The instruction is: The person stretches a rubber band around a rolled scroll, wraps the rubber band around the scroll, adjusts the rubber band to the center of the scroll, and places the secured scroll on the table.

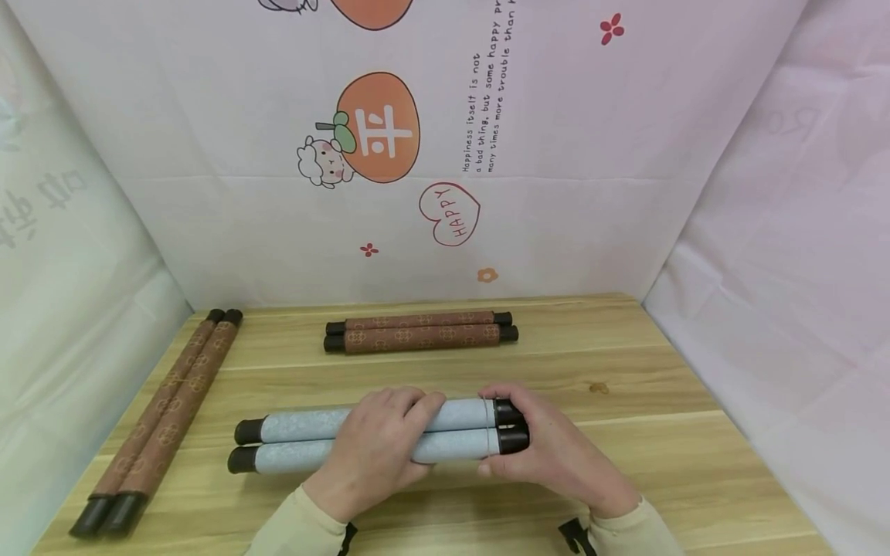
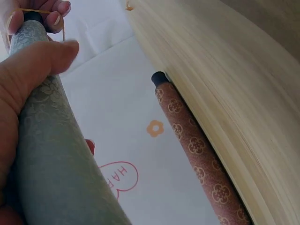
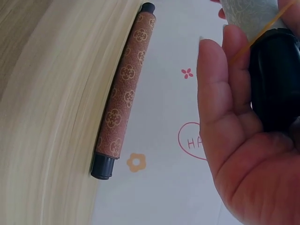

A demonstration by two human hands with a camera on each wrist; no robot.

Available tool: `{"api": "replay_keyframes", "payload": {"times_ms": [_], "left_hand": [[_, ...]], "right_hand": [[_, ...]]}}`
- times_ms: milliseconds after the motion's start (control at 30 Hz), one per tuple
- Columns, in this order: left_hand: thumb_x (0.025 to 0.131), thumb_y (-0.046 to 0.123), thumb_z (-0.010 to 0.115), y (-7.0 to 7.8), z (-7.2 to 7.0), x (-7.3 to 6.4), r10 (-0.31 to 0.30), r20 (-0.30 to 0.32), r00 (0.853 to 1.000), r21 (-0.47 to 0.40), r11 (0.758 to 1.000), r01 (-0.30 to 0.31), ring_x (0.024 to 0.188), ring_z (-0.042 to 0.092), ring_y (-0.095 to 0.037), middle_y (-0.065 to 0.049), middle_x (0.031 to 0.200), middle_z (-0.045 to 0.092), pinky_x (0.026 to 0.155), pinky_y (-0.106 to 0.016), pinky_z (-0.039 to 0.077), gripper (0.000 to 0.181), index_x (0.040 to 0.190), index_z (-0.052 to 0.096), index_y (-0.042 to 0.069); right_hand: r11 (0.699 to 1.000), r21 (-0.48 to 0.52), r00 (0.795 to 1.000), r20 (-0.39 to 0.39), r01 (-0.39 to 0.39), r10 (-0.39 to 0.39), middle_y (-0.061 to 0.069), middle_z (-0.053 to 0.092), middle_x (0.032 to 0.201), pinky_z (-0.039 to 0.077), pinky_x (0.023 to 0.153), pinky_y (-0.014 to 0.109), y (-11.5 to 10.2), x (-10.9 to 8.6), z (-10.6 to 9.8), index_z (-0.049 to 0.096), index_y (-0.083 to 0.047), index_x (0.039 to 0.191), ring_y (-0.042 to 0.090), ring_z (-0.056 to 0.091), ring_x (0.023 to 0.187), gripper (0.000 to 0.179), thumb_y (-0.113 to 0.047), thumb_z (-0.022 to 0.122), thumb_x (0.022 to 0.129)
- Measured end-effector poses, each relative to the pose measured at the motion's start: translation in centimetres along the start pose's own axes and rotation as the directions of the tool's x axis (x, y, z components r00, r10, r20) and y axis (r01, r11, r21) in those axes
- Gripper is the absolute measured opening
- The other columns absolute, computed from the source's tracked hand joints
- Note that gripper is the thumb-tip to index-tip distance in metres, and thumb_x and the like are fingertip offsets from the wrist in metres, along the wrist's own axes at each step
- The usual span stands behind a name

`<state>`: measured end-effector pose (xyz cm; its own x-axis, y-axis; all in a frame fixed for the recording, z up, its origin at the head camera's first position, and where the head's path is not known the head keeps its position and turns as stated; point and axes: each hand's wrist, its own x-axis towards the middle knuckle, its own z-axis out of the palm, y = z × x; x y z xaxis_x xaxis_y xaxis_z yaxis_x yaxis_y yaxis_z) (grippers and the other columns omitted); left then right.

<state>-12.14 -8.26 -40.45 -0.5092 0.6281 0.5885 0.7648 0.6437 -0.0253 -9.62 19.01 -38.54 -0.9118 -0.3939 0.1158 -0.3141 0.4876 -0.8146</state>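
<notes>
Two light blue scrolls point(image 1: 295, 455) with black end knobs lie side by side above the wooden table. My left hand point(image 1: 378, 448) grips both around the middle, its thumb along the top. At their right end, my right hand point(image 1: 556, 455) reaches around the black knobs with thumb and fingers. A thin yellowish rubber band point(image 3: 265, 27) is stretched across its fingertips and over the scrolls, just inside the knobs. In the left wrist view, the band is spread between the right hand's fingers. The left hand's other fingers are mostly hidden beneath the scrolls.
Behind the hands lies a pair of brown patterned scrolls point(image 1: 424, 335), parallel to the back edge. Another brown pair point(image 1: 174, 394), with a band around its middle, lies slanted along the table's left side. White printed cloth point(image 1: 556, 193) encloses the wooden table point(image 1: 660, 463) at the back and sides.
</notes>
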Motion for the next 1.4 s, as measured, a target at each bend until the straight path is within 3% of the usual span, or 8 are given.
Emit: {"api": "replay_keyframes", "payload": {"times_ms": [100,233,400,533,833,1033,1233,1400], "left_hand": [[0.054,0.032,0.100,0.3,0.1,0.1,0.004,0.020,1.000,-0.020,1.000,-0.004,0.093,0.068,-0.018,-0.002,0.108,0.069,0.082,-0.037,0.060,0.089,0.132,0.060,0.014],[0.054,0.030,0.100,0.6,0.1,0.2,0.011,0.051,0.999,-0.019,1.000,-0.010,0.099,0.069,-0.021,-0.002,0.115,0.067,0.086,-0.039,0.059,0.100,0.144,0.056,0.018],[0.060,0.029,0.098,1.1,0.0,0.4,-0.009,0.126,0.992,0.019,1.000,0.006,0.096,0.068,-0.021,-0.002,0.114,0.065,0.084,-0.040,0.058,0.115,0.160,0.041,0.036],[0.064,0.028,0.098,1.4,0.0,0.5,-0.027,0.185,0.982,0.021,1.000,0.023,0.092,0.063,-0.019,-0.002,0.108,0.062,0.079,-0.038,0.056,0.122,0.163,0.029,0.046],[0.059,0.026,0.100,1.3,0.0,0.3,-0.037,0.180,0.983,-0.042,0.998,0.046,0.090,0.058,-0.015,-0.002,0.106,0.062,0.074,-0.035,0.054,0.115,0.157,0.042,0.045],[0.052,0.026,0.103,1.1,-0.4,0.3,-0.047,0.137,0.989,-0.086,0.995,0.059,0.092,0.059,-0.015,-0.003,0.106,0.061,0.072,-0.035,0.055,0.115,0.153,0.050,0.043],[0.053,0.019,0.099,1.0,-0.9,0.6,-0.060,0.102,0.993,-0.121,0.990,0.072,0.093,0.059,-0.013,-0.002,0.109,0.061,0.071,-0.032,0.054,0.114,0.154,0.050,0.040],[0.053,0.011,0.091,0.9,-1.1,0.9,-0.081,0.057,0.995,-0.094,0.992,0.086,0.090,0.060,-0.014,-0.003,0.109,0.062,0.069,-0.030,0.052,0.111,0.153,0.051,0.038]], "right_hand": [[1.000,0.004,1.000,0.013,0.007,-0.007,-0.002,0.065,0.120,0.057,0.085,0.029,0.0,0.1,0.1,0.053,-0.027,0.138,0.018,0.066,0.099,0.077,-0.035,0.095,0.074],[1.000,0.010,1.000,0.023,-0.009,0.008,0.000,0.065,0.118,0.058,0.085,0.029,-0.2,0.2,0.2,0.052,-0.022,0.138,0.018,0.066,0.099,0.077,-0.033,0.095,0.074],[1.000,-0.019,1.000,0.016,0.004,-0.004,-0.003,0.066,0.120,0.057,0.085,0.029,-0.3,0.2,0.3,0.051,-0.027,0.136,0.015,0.066,0.098,0.077,-0.033,0.095,0.074],[0.997,-0.065,0.999,0.018,0.029,-0.028,-0.006,0.065,0.122,0.056,0.088,0.029,-0.4,0.1,0.4,0.051,-0.031,0.135,0.013,0.066,0.100,0.076,-0.034,0.095,0.074],[0.996,-0.081,1.000,0.010,0.019,-0.018,-0.006,0.065,0.125,0.056,0.089,0.029,-0.4,0.0,0.6,0.050,-0.028,0.138,0.012,0.065,0.102,0.079,-0.038,0.094,0.074],[0.995,0.095,0.999,0.033,-0.013,0.010,0.007,0.063,0.129,0.059,0.087,0.030,0.4,-0.3,0.6,0.041,-0.022,0.143,0.019,0.069,0.101,0.084,-0.031,0.093,0.078],[0.951,0.301,0.996,0.028,0.069,-0.081,0.014,0.061,0.136,0.062,0.089,0.037,1.4,-0.5,1.6,0.040,-0.019,0.146,0.024,0.069,0.110,0.073,-0.012,0.084,0.088],[0.917,0.391,0.995,0.026,0.082,-0.100,0.023,0.059,0.132,0.063,0.085,0.041,1.4,-0.9,3.0,0.041,-0.013,0.149,0.022,0.070,0.103,0.054,-0.009,0.066,0.102]]}}
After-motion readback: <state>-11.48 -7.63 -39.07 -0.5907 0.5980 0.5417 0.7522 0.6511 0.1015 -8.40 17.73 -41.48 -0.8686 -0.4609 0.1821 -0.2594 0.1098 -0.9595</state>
